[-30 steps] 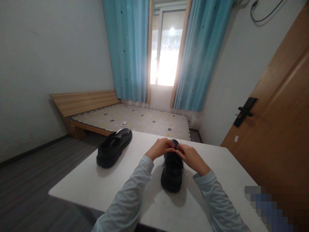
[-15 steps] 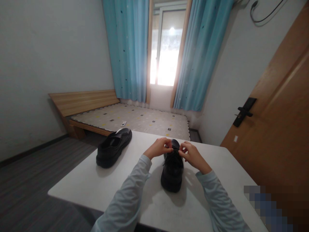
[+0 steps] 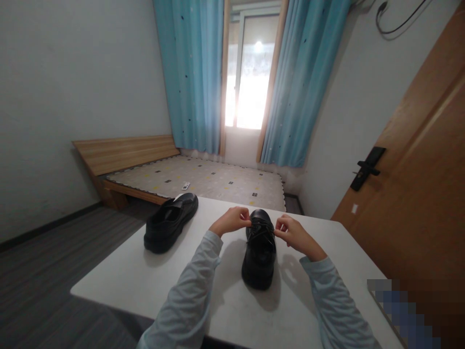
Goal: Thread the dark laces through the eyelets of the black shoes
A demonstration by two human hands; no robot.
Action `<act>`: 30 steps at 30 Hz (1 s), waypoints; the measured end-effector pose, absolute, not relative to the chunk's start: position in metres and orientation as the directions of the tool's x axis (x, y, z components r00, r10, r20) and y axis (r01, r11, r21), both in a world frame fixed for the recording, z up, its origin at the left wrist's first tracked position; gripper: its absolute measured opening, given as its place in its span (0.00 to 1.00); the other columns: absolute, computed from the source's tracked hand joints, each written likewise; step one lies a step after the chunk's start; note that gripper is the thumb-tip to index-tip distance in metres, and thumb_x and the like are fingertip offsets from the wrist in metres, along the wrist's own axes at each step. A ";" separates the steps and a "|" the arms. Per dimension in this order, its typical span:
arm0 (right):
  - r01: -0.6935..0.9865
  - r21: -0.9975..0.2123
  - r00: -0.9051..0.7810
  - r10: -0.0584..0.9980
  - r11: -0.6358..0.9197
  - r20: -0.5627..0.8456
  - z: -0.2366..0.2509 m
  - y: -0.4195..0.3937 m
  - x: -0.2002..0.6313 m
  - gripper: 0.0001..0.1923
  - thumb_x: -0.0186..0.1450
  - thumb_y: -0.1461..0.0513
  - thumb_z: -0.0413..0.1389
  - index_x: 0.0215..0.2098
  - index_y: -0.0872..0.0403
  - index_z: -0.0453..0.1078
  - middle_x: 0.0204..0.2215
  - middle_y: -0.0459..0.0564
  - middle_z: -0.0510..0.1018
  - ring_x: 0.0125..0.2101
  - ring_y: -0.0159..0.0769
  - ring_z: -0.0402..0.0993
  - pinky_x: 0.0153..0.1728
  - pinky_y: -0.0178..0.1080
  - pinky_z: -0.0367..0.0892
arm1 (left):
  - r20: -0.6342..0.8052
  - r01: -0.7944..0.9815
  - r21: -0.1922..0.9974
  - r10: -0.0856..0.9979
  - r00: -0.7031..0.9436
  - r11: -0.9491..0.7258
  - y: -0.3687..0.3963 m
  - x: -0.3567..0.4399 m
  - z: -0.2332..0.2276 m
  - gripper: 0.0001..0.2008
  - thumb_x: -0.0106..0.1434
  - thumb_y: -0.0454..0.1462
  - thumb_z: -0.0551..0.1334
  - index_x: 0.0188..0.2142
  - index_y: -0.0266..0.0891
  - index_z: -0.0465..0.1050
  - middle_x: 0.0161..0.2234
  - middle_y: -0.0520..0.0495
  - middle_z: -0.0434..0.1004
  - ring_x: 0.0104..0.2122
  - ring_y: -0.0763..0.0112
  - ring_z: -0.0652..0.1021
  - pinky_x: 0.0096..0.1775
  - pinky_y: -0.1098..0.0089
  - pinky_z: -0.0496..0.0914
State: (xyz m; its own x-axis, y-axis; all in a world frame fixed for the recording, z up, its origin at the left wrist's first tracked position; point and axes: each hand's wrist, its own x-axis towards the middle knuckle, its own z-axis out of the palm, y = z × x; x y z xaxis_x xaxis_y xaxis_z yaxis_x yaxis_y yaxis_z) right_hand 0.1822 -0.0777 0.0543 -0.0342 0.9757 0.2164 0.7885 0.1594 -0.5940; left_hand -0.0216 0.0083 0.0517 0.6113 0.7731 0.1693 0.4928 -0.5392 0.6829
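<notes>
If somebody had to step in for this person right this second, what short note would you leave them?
Left hand: pinches a lace end of the black leather lace-up shoe, pulled out leftward.
Right hand: pinches the other lace end, pulled rightward.
Things: that shoe stands mid white table, toe pointing away; the second black shoe lies apart at the left, untouched.
Done: laces drawn taut across the shoe.
Left: no finished bow shows; second shoe unhandled.

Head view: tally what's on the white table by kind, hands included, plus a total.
Black shoes: 2, the laced shoe between the hands, the other shoe apart to its left.
Hands: 2, left hand and right hand, each pinching a lace end.
Table: 1, bearing both shoes.
Total: 5.
</notes>
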 end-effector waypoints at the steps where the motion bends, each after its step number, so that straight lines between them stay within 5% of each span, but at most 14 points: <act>1: 0.799 -0.583 -0.035 0.980 0.147 0.198 0.056 -0.079 0.183 0.07 0.54 0.67 0.52 0.19 0.55 0.61 0.25 0.45 0.63 0.20 0.26 0.62 0.16 0.29 0.56 | 0.152 0.506 0.677 0.773 0.615 -0.535 0.009 -0.022 0.051 0.04 0.49 0.35 0.59 0.24 0.36 0.70 0.24 0.51 0.74 0.27 0.72 0.73 0.29 0.75 0.65; 10: 0.822 -0.563 -0.039 0.995 0.087 0.097 0.057 -0.081 0.187 0.08 0.53 0.68 0.53 0.17 0.56 0.61 0.24 0.45 0.65 0.18 0.23 0.60 0.16 0.29 0.54 | 0.061 0.569 0.640 0.772 0.632 -0.516 0.011 -0.028 0.050 0.05 0.49 0.37 0.58 0.23 0.36 0.68 0.21 0.53 0.71 0.21 0.77 0.69 0.24 0.77 0.60; 16: 0.757 -0.652 -0.036 0.995 -0.037 -0.098 0.050 -0.080 0.190 0.08 0.53 0.67 0.53 0.18 0.55 0.60 0.14 0.41 0.64 0.13 0.25 0.60 0.12 0.29 0.54 | -0.091 0.625 0.631 0.757 0.647 -0.459 0.014 -0.032 0.048 0.06 0.49 0.37 0.58 0.24 0.36 0.69 0.21 0.51 0.72 0.21 0.75 0.71 0.23 0.76 0.61; 19: 0.689 -0.724 -0.090 0.986 -0.040 -0.139 0.047 -0.078 0.195 0.05 0.54 0.64 0.53 0.22 0.55 0.61 0.16 0.42 0.67 0.15 0.27 0.63 0.12 0.29 0.57 | -0.041 0.589 0.655 0.757 0.653 -0.473 0.015 -0.032 0.047 0.06 0.50 0.37 0.58 0.26 0.36 0.70 0.25 0.49 0.75 0.24 0.74 0.73 0.26 0.75 0.64; 25: 0.564 -0.804 -0.146 0.981 0.187 0.126 0.051 -0.076 0.198 0.16 0.55 0.55 0.58 0.38 0.55 0.65 0.36 0.51 0.73 0.31 0.33 0.70 0.27 0.34 0.67 | 0.300 0.359 0.713 0.725 0.620 -0.602 0.008 -0.020 0.053 0.12 0.56 0.41 0.59 0.38 0.37 0.71 0.35 0.48 0.75 0.31 0.74 0.74 0.34 0.74 0.68; 30: 0.630 -0.730 -0.054 0.952 0.266 0.300 0.051 -0.069 0.179 0.17 0.62 0.50 0.49 0.32 0.55 0.67 0.29 0.48 0.73 0.29 0.33 0.69 0.30 0.36 0.64 | 0.437 0.344 0.587 0.644 0.627 -0.733 -0.002 -0.006 0.054 0.15 0.55 0.47 0.62 0.33 0.39 0.74 0.30 0.50 0.74 0.30 0.74 0.72 0.34 0.74 0.66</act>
State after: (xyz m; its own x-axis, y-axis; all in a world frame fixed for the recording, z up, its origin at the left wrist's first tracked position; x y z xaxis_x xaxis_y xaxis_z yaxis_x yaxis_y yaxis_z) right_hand 0.1793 -0.0689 0.0514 -0.0542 0.9525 0.2997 0.6297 0.2655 -0.7300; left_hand -0.0063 -0.0019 0.0535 0.6274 0.6445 0.4371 0.3443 -0.7330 0.5866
